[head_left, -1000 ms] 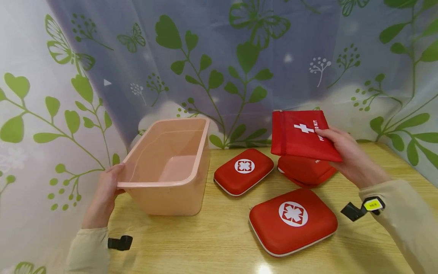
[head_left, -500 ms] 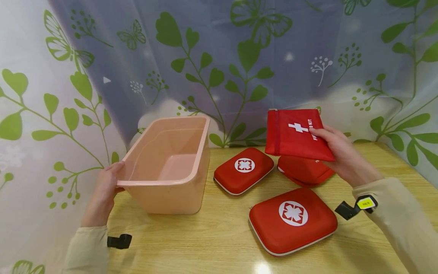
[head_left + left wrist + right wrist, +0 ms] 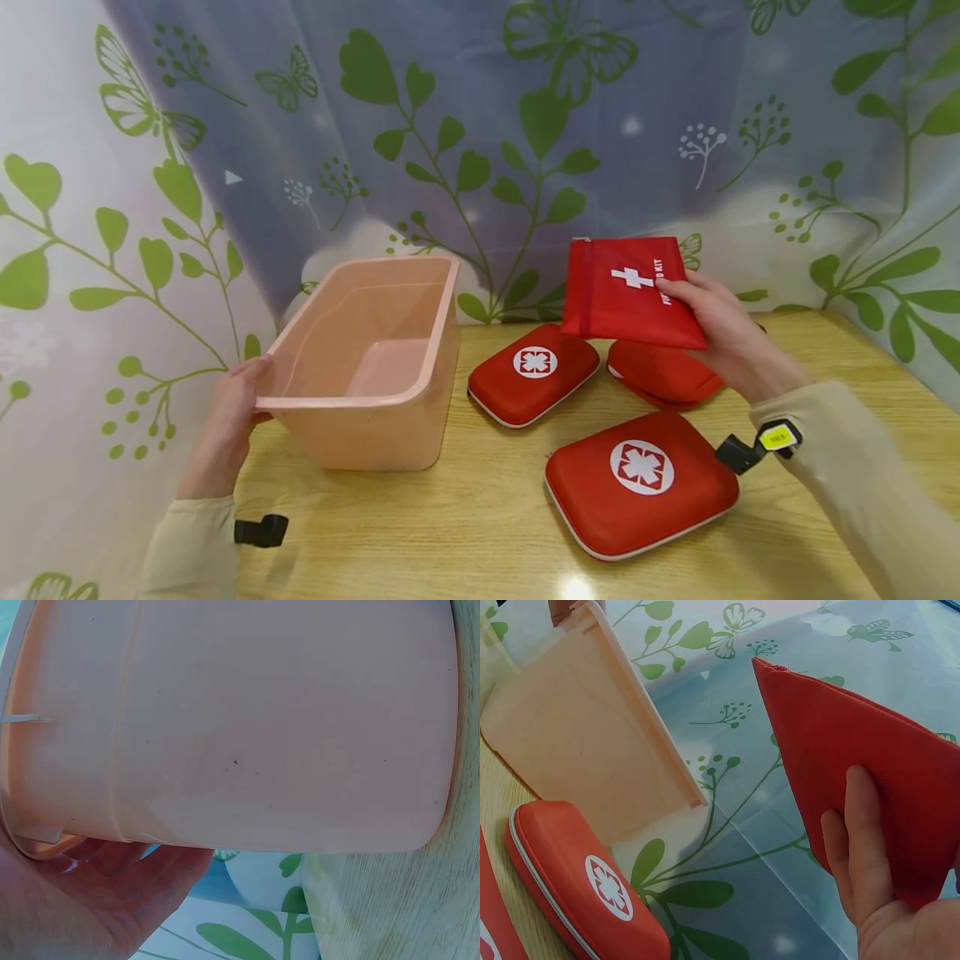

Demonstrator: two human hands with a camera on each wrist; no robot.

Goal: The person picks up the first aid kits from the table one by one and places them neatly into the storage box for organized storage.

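A pink plastic bin (image 3: 382, 437) stands at the left of the table, and nothing shows inside it. My left hand (image 3: 228, 425) grips its rim at the near left corner; the left wrist view shows the fingers hooked under that rim (image 3: 45, 844). My right hand (image 3: 731, 333) pinches a flat red first aid pouch (image 3: 630, 312), thumb on the printed front and fingers spread on its back (image 3: 885, 802). The pouch hangs in the air above a red soft bag (image 3: 667, 375), which it partly hides, and its lower left corner overlaps a small red hard case (image 3: 536, 392) in the head view.
A larger red hard case (image 3: 641, 483) with a white round emblem lies at the near right of the wooden table (image 3: 390, 533). A curtain (image 3: 480, 167) with leaves and butterflies closes off the back and both sides.
My right hand has carried the red pouch to the left, away from above the soft bag and toward the small case. The left hand and the bin have stayed in place.
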